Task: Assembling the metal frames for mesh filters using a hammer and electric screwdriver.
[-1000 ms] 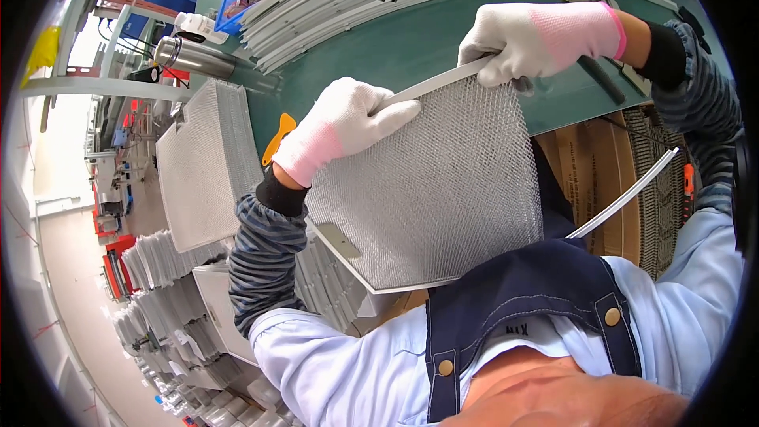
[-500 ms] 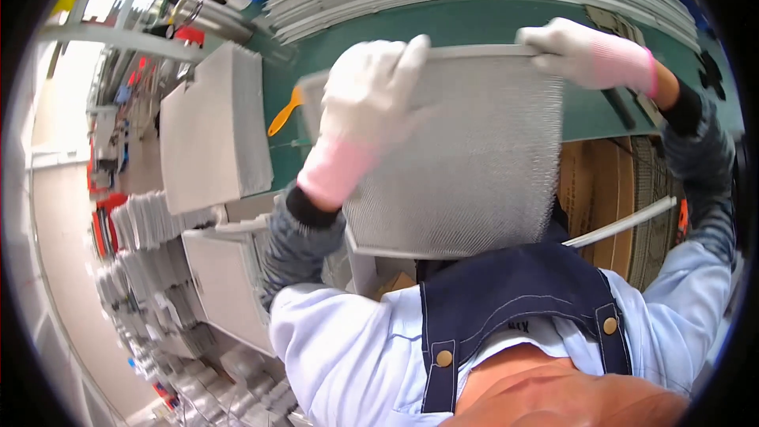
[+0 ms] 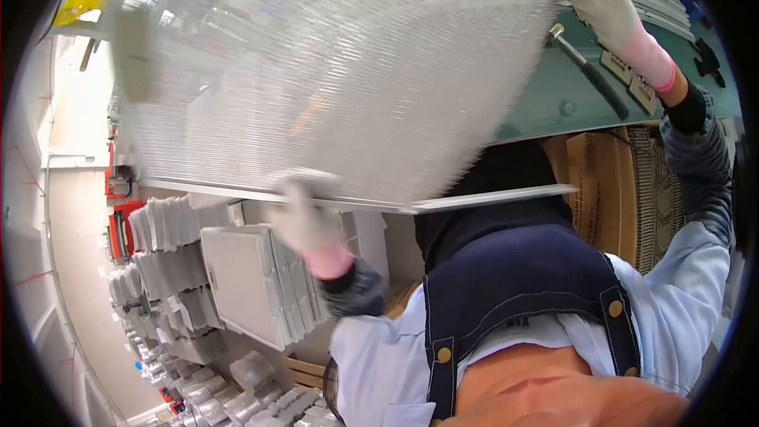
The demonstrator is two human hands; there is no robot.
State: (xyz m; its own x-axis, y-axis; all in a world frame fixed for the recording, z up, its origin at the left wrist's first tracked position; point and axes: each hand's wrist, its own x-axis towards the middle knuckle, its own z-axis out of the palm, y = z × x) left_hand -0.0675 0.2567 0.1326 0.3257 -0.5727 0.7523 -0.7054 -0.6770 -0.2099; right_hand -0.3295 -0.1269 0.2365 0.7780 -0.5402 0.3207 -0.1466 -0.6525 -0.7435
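Note:
A large silvery see-through mesh panel [image 3: 356, 87] with a thin pale frame is tilted up in front of me, covering the left and middle of the bench. My right hand [image 3: 593, 0], in a white glove with a pink cuff, is closed on its far right corner. At the panel's near edge is my left hand [image 3: 304, 217], gloved alike; motion smears its fingers, partly seen against the mesh. From the panel's near corner a narrow white strip [image 3: 498, 198] juts right across my apron; whether it is joined there I cannot tell.
On the green bench [image 3: 538, 103], right of the panel, lie a hammer [image 3: 589, 71] and flat metal pieces [image 3: 628, 79]. Below are cardboard [image 3: 601, 190] and framed panels [image 3: 241, 277] standing on edge. Stacks of pale pleated sheets [image 3: 170, 229] stand at the left.
The panel has been raised and swung left and away, now tilted. My left hand has moved from its far edge to its near edge. My right hand has risen with the corner.

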